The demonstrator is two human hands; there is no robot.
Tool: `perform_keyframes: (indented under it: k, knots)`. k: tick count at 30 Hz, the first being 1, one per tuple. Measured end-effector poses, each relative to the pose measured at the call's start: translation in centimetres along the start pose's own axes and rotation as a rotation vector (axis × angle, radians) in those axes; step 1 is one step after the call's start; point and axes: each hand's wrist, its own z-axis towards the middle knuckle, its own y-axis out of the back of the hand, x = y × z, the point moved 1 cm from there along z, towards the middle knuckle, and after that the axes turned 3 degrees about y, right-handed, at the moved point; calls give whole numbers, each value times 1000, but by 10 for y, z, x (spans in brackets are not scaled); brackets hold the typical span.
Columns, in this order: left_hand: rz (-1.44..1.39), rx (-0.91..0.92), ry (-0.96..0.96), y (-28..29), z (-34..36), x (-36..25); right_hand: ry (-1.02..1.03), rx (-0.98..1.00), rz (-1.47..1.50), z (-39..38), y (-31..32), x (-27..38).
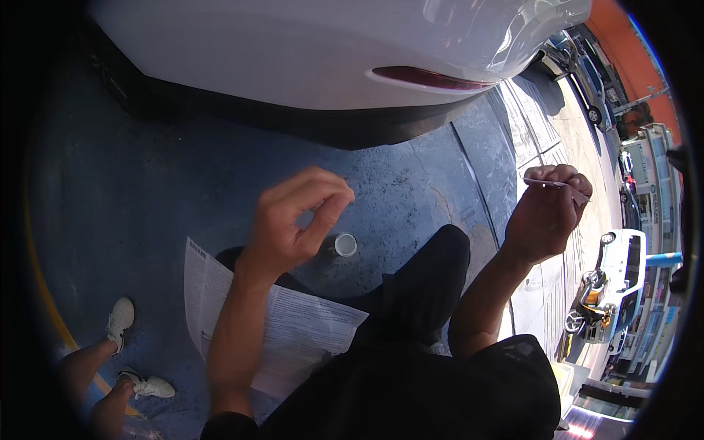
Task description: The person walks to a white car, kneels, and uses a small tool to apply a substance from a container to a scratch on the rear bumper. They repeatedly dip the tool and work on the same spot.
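Observation:
My left hand [293, 220] is raised in front of the car, its thumb and fingertips pressed together in a pinch. Anything between those fingertips is too small or hidden to make out. Off to the right, my right hand [546, 220] has its fingers curled over a thin, flat, pale piece [579, 196], pressed against the thumb. Beyond both hands is the lower rear of a white car [293, 51], with a long red reflector [433, 78] above its dark lower trim. Neither hand touches the car.
On the blue floor between my hands stands a small round can [345, 245]. Printed paper sheets [308, 323] lie beside my left forearm. Another person's legs and pale shoes [120, 323] are at the lower left. A motorcycle [587, 297] and a white vehicle [632, 268] stand far right.

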Motion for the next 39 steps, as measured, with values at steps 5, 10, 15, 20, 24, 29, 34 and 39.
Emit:
perform_keyframes:
  k: [5, 10, 15, 20, 24, 29, 34, 39]
  knots:
    - [235, 165, 591, 45, -68, 13, -909, 87, -542, -135, 42, -76]
    - [-43, -300, 831, 75, -140, 100, -1064, 502, -835, -257, 52, -164]
    - [137, -53, 1028, 12, -213, 207, -1103, 697, -885, -281, 44, -197]
    - [292, 138, 832, -63, -233, 247, -976, 741, -839, -288, 37, -200]
    - [355, 201, 529, -118, -240, 260, -926, 770, -849, -305, 36, -195]
    - [383, 215, 500, -173, -251, 275, -721, 871, -872, -326, 37, -203]
    - [379, 124, 575, -194, -255, 289, -597, 1005, -933, -346, 41, -218]
    - [425, 120, 525, -193, -253, 295, -607, 1095, -962, -352, 41, -221]
